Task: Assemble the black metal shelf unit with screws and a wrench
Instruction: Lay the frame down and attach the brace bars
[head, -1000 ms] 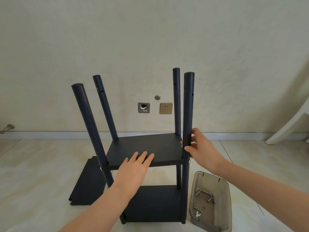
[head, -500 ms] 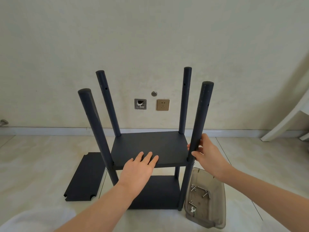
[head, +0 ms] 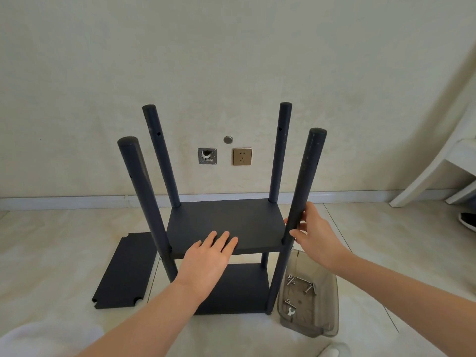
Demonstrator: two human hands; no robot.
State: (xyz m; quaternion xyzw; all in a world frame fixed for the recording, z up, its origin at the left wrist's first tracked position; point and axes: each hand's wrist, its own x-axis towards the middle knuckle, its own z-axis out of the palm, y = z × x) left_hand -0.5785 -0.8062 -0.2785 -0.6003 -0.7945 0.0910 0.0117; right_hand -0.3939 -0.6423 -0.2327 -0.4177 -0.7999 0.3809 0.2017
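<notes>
Shelf unit (head: 239,289) stands on the floor, four posts up, two panels fitted. Your left hand (head: 206,261) lies flat, fingers straight, on the front of the upper fitted panel (head: 231,220). Your right hand (head: 316,238) has its fingers curled round the front right post (head: 306,181), just above that panel. Judged step: steadying and squaring the frame. The third panel (head: 123,271) lies loose, left of the unit. Next you probably need to lift it to the upper post holes, then take screws (head: 305,280) and wrench (head: 291,311) from the tray (head: 328,313).

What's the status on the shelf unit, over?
Left hand flat on middle shelf. Right hand grips front right post. Spare panel on floor; screws in tray.
</notes>
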